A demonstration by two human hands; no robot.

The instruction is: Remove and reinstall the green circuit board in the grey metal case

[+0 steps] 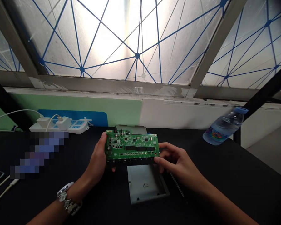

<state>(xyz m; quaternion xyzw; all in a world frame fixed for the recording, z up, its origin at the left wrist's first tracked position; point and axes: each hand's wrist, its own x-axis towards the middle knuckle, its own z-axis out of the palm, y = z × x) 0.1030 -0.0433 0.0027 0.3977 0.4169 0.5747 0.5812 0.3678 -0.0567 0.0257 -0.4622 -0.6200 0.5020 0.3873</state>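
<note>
A green circuit board (131, 145) with a row of black ports along its near edge is held up over the black table (224, 175). My left hand (98, 159) grips its left end, thumb on the top face. My right hand (174, 161) pinches its right end with fingertips. Just below the board a grey metal case half (145, 183) lies flat on the table, open side up. A thin dark rod-like tool (176, 184) lies beside the case, under my right hand. Behind the board a second grey metal piece (131, 128) shows partly.
A white power strip (61, 125) with plugged chargers and white cables sits at the back left. A clear water bottle (223, 126) with a blue cap leans at the back right. A blurred patch (37, 153) covers something on the left. The table's right edge drops off to floor.
</note>
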